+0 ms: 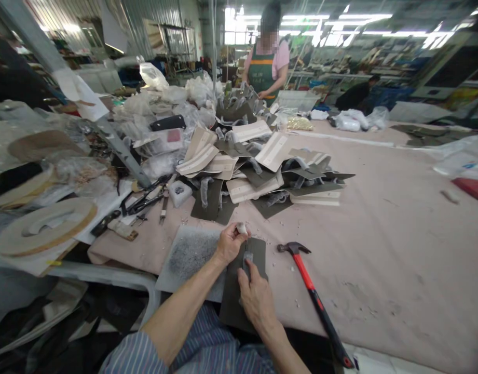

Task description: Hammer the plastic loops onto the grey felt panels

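My left hand [230,244] is closed, pinching a small whitish lump [242,228] between thumb and fingertips. It is too small to name surely. Below it lies a dark olive panel [234,291] at the table's front edge. A strap-like handle [248,256] wrapped in clear plastic sits on the panel's upper part. My right hand [257,296] has its index finger and thumb around the lower end of this handle, hiding part of it. Left of the panel, partly under my left forearm, is a pale board [188,259] speckled with dark marks. A red and black claw hammer [309,283] rests to the right.
Panels with wrapped handles [258,171] form a heap ahead. Pliers-like tools [147,200], a white block [180,193] and a tape roll [44,223] lie left, near a slanted metal post [122,150]. A co-worker in a green apron [262,72] stands beyond the heap.
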### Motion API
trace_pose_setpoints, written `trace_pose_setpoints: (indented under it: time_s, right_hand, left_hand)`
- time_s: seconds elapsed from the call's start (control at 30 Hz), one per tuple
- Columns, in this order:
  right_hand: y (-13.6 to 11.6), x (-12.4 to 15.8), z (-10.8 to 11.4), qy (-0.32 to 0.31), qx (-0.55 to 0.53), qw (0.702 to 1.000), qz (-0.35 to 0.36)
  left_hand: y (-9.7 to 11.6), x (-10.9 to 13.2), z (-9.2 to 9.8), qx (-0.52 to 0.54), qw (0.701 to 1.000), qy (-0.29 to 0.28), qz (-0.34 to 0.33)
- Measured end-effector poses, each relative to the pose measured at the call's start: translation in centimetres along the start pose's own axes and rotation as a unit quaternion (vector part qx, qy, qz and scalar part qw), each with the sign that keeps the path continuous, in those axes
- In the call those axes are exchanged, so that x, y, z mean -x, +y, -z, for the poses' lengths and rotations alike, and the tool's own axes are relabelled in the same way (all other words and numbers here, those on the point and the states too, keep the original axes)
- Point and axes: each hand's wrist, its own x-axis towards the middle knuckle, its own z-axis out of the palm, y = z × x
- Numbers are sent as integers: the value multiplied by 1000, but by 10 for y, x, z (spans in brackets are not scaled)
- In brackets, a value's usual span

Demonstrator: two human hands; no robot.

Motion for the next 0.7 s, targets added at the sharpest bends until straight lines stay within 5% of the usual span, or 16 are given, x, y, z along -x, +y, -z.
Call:
trace_pose_setpoints:
  time_s: [0.13,0.23,0.4,0.53,0.7]
  right_hand:
    - [1,5,9,-4,-59,998,7]
    - [16,5,28,76,-82,994,4]
    - [78,-5,73,224,141,964,-28]
    - [122,-6,88,146,324,933,-61]
    - [139,-7,95,51,318,940,-112]
  left_hand:
    - [-13,2,-2,-11,999,-42,12]
    - [-15,5,0,-31,998,-51,11]
    - [-11,5,0,-64,996,-64,3]
    - [-10,5,-1,-92,993,-68,-3]
    - [-10,5,-2,-93,994,-62,-2]
